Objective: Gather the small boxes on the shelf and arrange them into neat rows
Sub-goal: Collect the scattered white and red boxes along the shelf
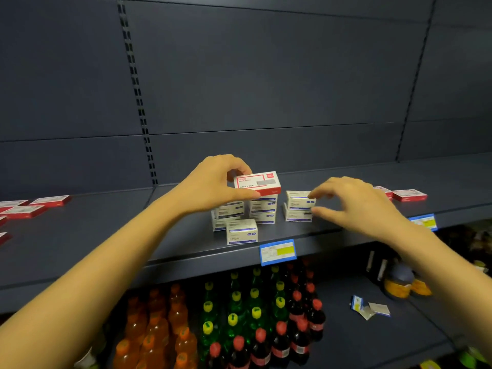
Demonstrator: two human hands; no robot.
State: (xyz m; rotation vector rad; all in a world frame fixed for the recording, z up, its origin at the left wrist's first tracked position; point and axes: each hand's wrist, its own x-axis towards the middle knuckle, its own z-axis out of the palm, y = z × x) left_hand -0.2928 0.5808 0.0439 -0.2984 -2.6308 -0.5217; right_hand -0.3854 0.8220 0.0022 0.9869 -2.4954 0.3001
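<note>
Dark grey metal shelf (106, 249) carries a cluster of small white-and-blue cardboard boxes (263, 211) at its middle, some stacked two high. The left hand (213, 187) pinches a red-and-white cardboard box (257, 183) right atop the middle stack. The right hand (356, 206), fingers curved, meets the right-hand stack (298, 206); I cannot tell whether it grips. Flat red boxes (24, 211) lie scattered towards both ends.

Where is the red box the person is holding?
Near the centre of the head view, the red box is pinched by the left hand, directly over the middle stack of blue-and-white boxes on the shelf.
</note>
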